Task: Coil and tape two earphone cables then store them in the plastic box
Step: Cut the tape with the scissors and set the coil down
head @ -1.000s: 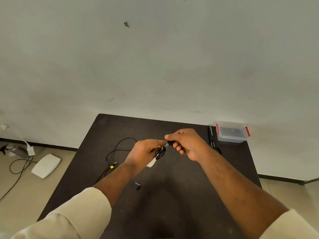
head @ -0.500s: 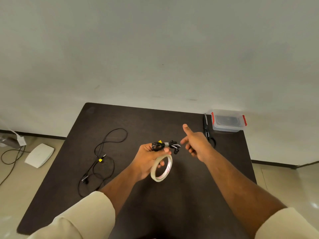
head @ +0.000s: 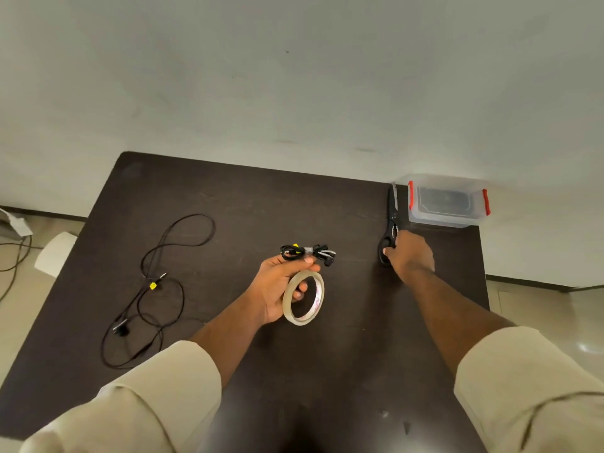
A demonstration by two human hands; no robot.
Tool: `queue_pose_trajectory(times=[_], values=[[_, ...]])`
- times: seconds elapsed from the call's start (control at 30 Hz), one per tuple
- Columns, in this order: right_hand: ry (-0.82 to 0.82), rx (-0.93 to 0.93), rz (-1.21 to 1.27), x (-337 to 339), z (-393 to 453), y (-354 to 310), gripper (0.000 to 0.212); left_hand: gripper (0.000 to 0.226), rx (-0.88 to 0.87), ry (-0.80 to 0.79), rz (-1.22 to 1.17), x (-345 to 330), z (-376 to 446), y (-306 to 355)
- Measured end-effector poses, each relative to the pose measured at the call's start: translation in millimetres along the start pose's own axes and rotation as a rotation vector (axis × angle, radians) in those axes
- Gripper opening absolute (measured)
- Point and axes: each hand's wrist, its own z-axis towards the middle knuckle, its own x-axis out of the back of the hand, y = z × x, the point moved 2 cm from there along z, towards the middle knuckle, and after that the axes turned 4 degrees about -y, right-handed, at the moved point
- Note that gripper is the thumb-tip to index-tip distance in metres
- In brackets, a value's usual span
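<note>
Head view: the person is looking down on a dark desk (head: 228, 197), both bare arms reaching forward from pale sleeves.
Change in the right hand: half a second ago the right hand (head: 410, 256) was hovering open just beside the bundle; now it is reaching out to the far right corner of the desk and closing its fingers over the handles of the black scissors (head: 391, 220). Whether the scissors are lifting off the desk yet, I cannot tell.
Left grip: the left hand (head: 277, 289) is pinching the coiled earphone cable (head: 305, 251) between thumb and fingertips, raised over the middle of the desk, while the tape roll (head: 304, 297) is hanging around its lower fingers.
Bundle: a pale band of tape is already showing around the middle of the coil; any strip running on to the roll is too fine to see.
Meaning for the task: judging from the reach, cutting the tape free from the roll is likely the step in hand, which would finish the first cable.
Second cable (head: 153, 286): lying loose and uncoiled near the left edge of the desk, untouched.
Plastic box (head: 447, 204): sitting lidded at the far right corner, just beside the scissors' blades; its lid needs opening before storing anything.
</note>
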Motion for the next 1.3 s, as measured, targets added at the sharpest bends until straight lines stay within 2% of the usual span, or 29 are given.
queue_pose_trajectory(times=[0.13,0.23,0.3,0.37,0.47,0.57,0.63,0.77,0.83,0.97,1.07,1.2,1.3], values=[[-0.006,-0.026,0.105,1.5,8.0,1.1,0.028,0.02,0.071,0.003,-0.074,-0.2,8.5,-3.2],[-0.071,-0.093,0.275,4.0,7.9,0.9,0.032,0.022,0.1,0.044,-0.092,1.0,9.4,-2.6],[-0.121,-0.118,0.38,6.1,5.3,0.5,0.027,0.022,0.122,0.049,-0.097,1.5,7.0,-0.8],[-0.291,-0.11,0.536,7.2,-1.6,-3.0,0.03,0.023,0.149,0.051,-0.078,3.4,2.3,1.7],[-0.729,-0.004,0.842,9.9,-27.3,-13.4,0.054,0.024,0.183,0.047,-0.041,9.3,-7.5,6.3],[-0.976,0.095,1.044,9.5,-50.9,-24.0,0.051,0.025,0.204,0.021,0.01,14.1,-18.1,12.9],[-1.013,0.11,1.134,8.4,-65.0,-33.1,0.048,0.026,0.215,0.019,0.05,17.4,-25.2,16.7],[-0.957,0.185,1.309,13.5,-87.5,-56.9,0.053,0.027,0.213,0.041,0.074,28.1,-36.9,24.2],[-0.978,0.23,1.313,22.1,-97.8,-69.4,0.06,0.027,0.211,0.063,0.088,35.1,-43.5,28.5],[-1.114,0.337,1.077,34.5,-127.1,-89.0,0.068,0.028,0.19,0.076,0.148,47.1,-54.6,41.0],[-1.081,0.4,1.012,32.6,-150.4,-99.4,0.059,0.031,0.176,0.085,0.174,55.5,-63.3,51.6],[-1.077,0.4,0.993,31.1,-168.8,-107.9,0.029,0.03,0.137,0.091,0.168,69.2,-76.0,63.1],[-1.088,0.359,0.87,32.2,-170.8,-106.2,0.044,0.03,0.114,0.094,0.157,75.9,-79.0,71.1]])
